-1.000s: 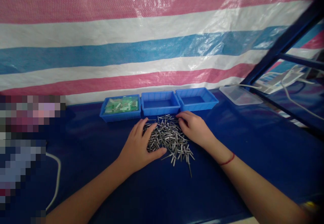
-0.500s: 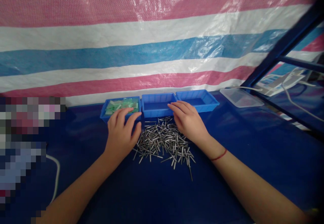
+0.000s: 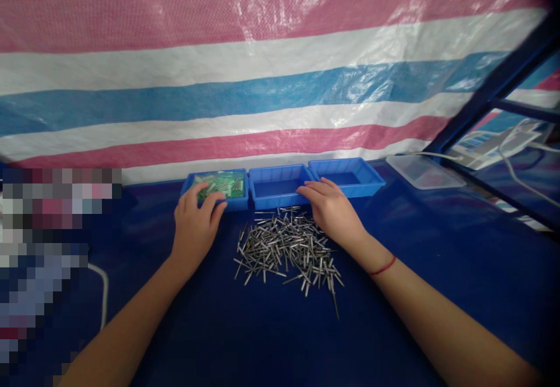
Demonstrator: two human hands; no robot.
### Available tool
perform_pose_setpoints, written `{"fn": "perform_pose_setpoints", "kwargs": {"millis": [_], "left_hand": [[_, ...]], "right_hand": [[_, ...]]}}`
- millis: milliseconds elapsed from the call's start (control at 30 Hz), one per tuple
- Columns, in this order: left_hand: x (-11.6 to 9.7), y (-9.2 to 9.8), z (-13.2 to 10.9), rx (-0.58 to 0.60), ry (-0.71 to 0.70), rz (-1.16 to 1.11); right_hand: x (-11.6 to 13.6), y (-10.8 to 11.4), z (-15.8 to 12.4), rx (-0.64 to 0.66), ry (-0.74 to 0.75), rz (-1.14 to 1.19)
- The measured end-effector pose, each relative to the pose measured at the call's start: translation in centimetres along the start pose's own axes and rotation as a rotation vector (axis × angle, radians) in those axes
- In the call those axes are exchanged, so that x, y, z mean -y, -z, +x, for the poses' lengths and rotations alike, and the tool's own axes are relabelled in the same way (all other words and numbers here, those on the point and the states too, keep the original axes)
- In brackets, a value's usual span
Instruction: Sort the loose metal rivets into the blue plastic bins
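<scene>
Likely reaching step: left hand (image 3: 195,224), fingers parted, at green bag (image 3: 227,182) in blue bin (image 3: 237,203); right hand (image 3: 336,211), grip unclear, beside rivet pile (image 3: 289,244) on desk (image 3: 245,340). Next move probably calls for a left pinch.

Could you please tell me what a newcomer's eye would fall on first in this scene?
Probably the striped sheet, whose pink, white and blue bands span the background. Next, the heap of slim metal pins on the dark blue table, between the left hand and the right hand. Behind it, three blue bins stand in a row.
</scene>
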State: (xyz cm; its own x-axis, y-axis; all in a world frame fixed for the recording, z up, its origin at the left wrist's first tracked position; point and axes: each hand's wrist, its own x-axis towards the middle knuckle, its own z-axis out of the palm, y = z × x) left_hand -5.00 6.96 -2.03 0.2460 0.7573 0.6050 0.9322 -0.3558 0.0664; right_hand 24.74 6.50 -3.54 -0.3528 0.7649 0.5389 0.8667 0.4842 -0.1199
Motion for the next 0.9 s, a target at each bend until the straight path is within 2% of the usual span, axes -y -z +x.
{"fn": "perform_pose_setpoints", "kwargs": {"millis": [267, 367, 467, 533, 600, 667, 767, 900], "left_hand": [[-0.4, 0.4, -0.3, 0.003, 0.025, 0.026], [-0.5, 0.3, -0.4, 0.016, 0.028, 0.031], [-0.9, 0.5, -0.4, -0.039, 0.032, 0.058], [-1.3, 1.0, -0.4, -0.098, 0.001, 0.050], [-2.0, 1.6, -0.5, -0.110, -0.091, -0.024], [-2.8, 2.1, -0.7, -0.045, -0.235, -0.146], [-3.8, 2.4, -1.3, 0.157, -0.372, -0.261], [-4.2, 2.3, -2.2, 0.446, -0.452, -0.315]], "right_hand": [[0.0, 0.8, -0.2, -0.019, 0.010, 0.052], [-0.5, 1.6, -0.5, -0.071, -0.066, 0.103], [-1.3, 2.1, -1.0, -0.078, -0.166, 0.093], [-1.7, 2.0, -1.2, -0.071, -0.191, 0.068], [-2.0, 1.8, -1.3, -0.070, -0.197, 0.052], [-2.1, 1.7, -1.1, -0.063, -0.202, 0.052], [-2.0, 2.1, -0.7, -0.066, -0.198, 0.066], [-0.4, 3.9, -1.2, -0.150, -0.167, 0.099]]}}
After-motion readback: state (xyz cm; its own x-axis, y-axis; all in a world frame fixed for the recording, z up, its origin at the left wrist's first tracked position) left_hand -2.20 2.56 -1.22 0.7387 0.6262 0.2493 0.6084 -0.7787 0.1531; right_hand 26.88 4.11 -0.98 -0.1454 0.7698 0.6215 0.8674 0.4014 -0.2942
